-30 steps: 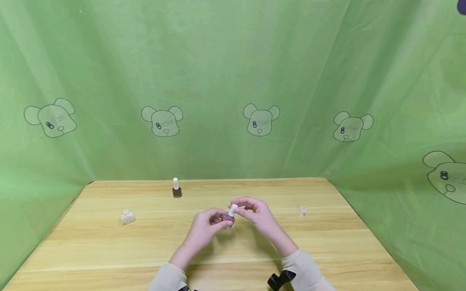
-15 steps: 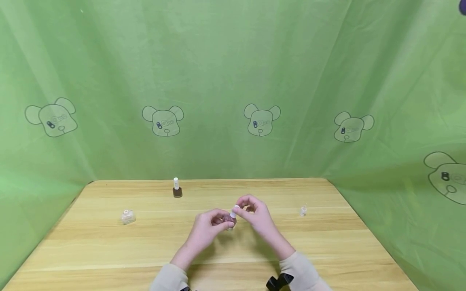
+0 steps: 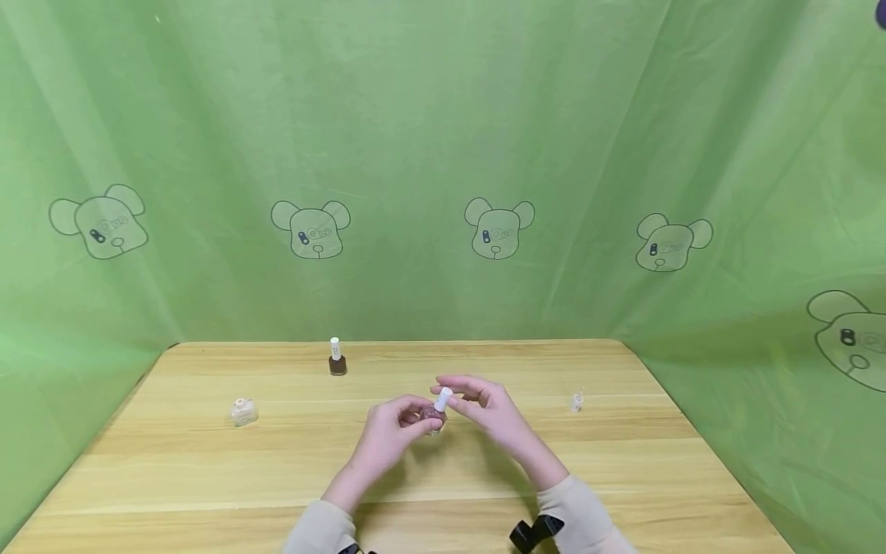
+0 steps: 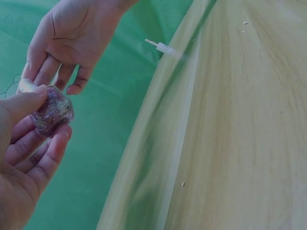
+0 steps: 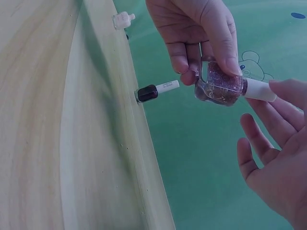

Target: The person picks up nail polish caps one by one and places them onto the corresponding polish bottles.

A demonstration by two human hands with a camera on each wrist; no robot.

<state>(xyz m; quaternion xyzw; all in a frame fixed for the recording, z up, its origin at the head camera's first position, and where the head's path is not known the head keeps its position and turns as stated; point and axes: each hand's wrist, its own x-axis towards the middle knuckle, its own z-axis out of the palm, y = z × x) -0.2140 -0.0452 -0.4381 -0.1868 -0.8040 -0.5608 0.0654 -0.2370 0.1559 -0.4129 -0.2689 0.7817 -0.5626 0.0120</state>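
Nearest you, your pale sleeves [image 3: 320, 531] come in at the bottom edge, with a black wrist mount [image 3: 536, 531] beside the right cuff. Ahead of them, your left hand [image 3: 393, 431] has its grip curled round the glitter bottle [image 5: 225, 86], thumb on the near side, fingers behind the glass. Your right hand [image 3: 493, 412] has its grip closed to a pinch on the white cap [image 5: 260, 90] of that bottle, thumb against it; its lower fingers are spread loosely apart. The cap sits at the bottle's neck, and you hold the pair tilted, above the middle of the wooden desk [image 3: 277, 477].

Farther out, a clear bottle [image 3: 244, 414] with a bare neck stands well to your left, and a loose brush cap [image 3: 577, 403] stands well to your right, its brush pointing up. Beyond those 2, near the desk's far edge and left of your hands, a dark bottle [image 3: 337, 365] stands upright under its own white top. Behind everything hangs a green curtain [image 3: 415, 115] printed with 5 bear-head outlines.
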